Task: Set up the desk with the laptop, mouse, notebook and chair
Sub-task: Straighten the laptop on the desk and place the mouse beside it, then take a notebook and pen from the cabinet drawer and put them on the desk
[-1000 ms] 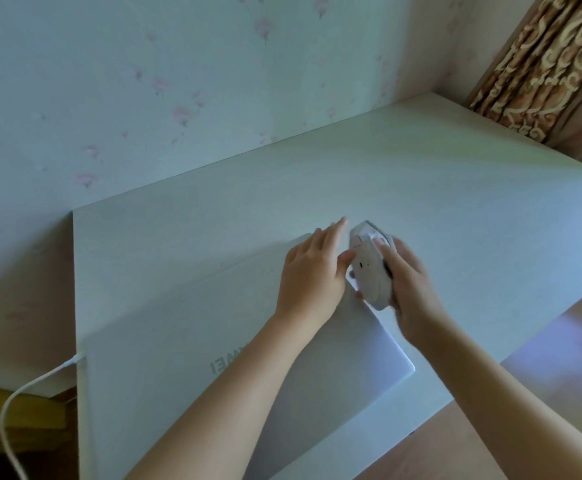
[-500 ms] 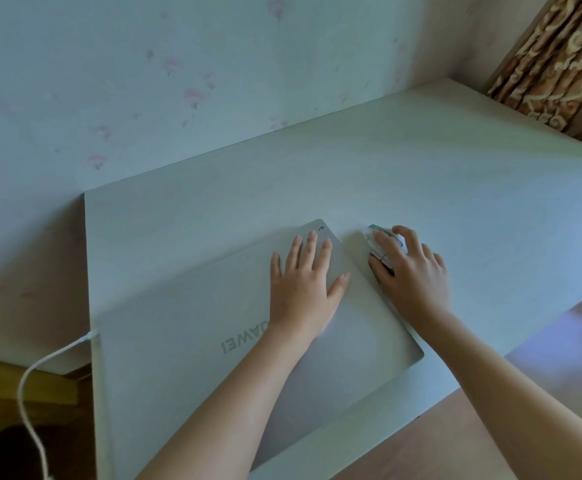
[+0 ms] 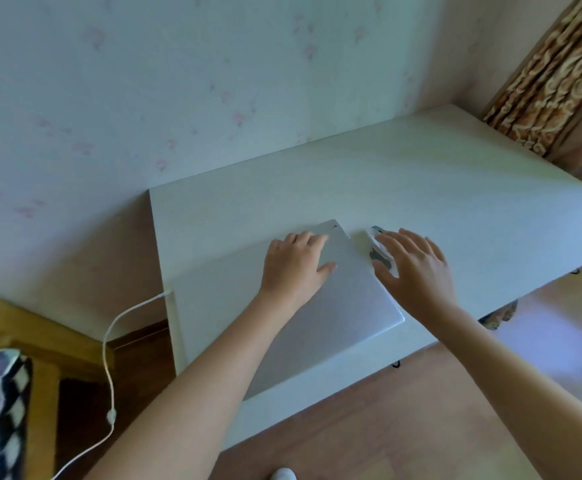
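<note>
**On the desk: mouse set-down**

Beside the closed silver laptop point(image 3: 317, 306) on the white desk point(image 3: 455, 202), the small white mouse point(image 3: 377, 245) lies under the spread right hand point(image 3: 417, 271). Left hand point(image 3: 294, 268) flat on the lid. Release gently; keep mouse just clear of laptop.

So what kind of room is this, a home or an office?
Most likely a home bedroom or study: pale flowered wallpaper, a patterned curtain, and a plain white desk holding a closed laptop.
</note>
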{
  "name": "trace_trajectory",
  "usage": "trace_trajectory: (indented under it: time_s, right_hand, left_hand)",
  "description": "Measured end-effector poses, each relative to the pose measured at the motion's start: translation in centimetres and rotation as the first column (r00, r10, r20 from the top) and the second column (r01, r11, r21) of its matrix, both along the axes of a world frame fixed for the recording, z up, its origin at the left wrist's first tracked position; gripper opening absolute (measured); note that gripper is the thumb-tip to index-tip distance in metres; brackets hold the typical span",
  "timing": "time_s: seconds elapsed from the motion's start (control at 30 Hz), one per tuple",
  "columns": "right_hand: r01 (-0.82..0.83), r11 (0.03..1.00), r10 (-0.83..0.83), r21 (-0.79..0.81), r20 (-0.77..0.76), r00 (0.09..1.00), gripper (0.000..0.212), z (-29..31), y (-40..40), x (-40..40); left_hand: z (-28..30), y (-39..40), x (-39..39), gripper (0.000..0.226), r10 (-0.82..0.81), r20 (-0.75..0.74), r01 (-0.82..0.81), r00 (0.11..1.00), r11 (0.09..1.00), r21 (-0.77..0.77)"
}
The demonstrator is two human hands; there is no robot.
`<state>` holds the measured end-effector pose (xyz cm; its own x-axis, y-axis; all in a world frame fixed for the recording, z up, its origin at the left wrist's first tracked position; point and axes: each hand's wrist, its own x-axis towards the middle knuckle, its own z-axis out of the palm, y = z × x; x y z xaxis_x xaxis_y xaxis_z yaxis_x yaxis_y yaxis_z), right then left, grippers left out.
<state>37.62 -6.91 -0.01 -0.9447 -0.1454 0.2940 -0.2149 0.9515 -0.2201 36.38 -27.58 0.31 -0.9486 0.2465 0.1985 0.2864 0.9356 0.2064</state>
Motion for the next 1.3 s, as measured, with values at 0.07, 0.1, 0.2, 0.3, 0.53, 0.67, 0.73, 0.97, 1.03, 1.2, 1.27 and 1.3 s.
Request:
trace_trajectory:
  time_s: [0.07,0.1,0.2,0.3,0.53,0.67,0.73,0.97,1.03,1.2,1.27,1.3]
  right_hand:
    - [-0.027,1.000,0.027,-0.004,-0.011,1.000,0.043,2.7,-0.8,2.2]
    - [-0.038,0.999,0.037,-0.010,-0.021,0.999,0.041,4.1,-1.2,3.4]
    - [-0.047,0.999,0.045,-0.022,-0.079,0.996,0.036,7.8,-2.3,7.4]
    - [-0.034,0.999,0.029,-0.039,-0.114,0.993,0.037,11.7,-3.2,11.8]
    - [0.125,0.981,-0.150,-0.150,-0.170,0.974,0.045,20.7,-4.5,20.4]
    - [0.257,0.924,-0.304,-0.282,-0.138,0.943,0.051,22.7,-6.0,24.9]
    - [0.312,0.897,-0.363,-0.313,-0.120,0.924,0.054,22.8,-6.8,26.8]
    - [0.507,0.823,-0.539,-0.257,-0.072,0.839,0.059,21.6,-7.8,32.0]
    - [0.553,0.799,-0.587,-0.237,-0.103,0.803,0.055,21.6,-7.0,33.7]
    - [0.672,0.689,-0.717,-0.271,-0.126,0.685,0.052,22.4,-3.8,38.2]
    - [0.705,0.655,-0.752,-0.273,-0.135,0.646,0.052,22.4,-2.2,40.0]
    - [0.720,0.639,-0.766,-0.270,-0.137,0.628,0.052,22.4,-1.3,40.9]
  left_hand:
    - [3.0,-0.9,2.1,0.045,-0.004,-0.064,0.005,0.998,1.000,0.021]
    - [4.5,-1.3,3.2,0.043,-0.008,-0.085,0.011,0.996,1.000,0.029]
    - [8.6,-2.3,6.9,0.040,-0.038,-0.164,0.046,0.986,0.998,0.044]
    - [12.3,-3.3,11.0,0.040,-0.062,-0.232,0.073,0.971,0.996,0.041]
    - [17.7,-6.0,17.8,0.040,-0.107,-0.179,0.131,0.978,0.982,0.133]
    - [19.9,-7.2,18.8,0.053,-0.229,-0.114,0.244,0.967,0.960,0.138]
    - [20.9,-7.7,19.1,0.053,-0.292,-0.116,0.306,0.949,0.943,0.134]
    - [22.4,-6.9,19.8,0.042,-0.455,-0.140,0.468,0.879,0.880,0.080]
    - [22.4,-5.4,20.2,0.040,-0.507,-0.127,0.519,0.852,0.852,0.077]
    - [22.5,0.5,22.3,0.040,-0.628,-0.104,0.636,0.771,0.765,0.099]
    - [22.4,3.2,23.5,0.040,-0.674,-0.105,0.682,0.732,0.725,0.097]
    - [22.3,4.6,24.1,0.041,-0.694,-0.106,0.702,0.713,0.707,0.090]
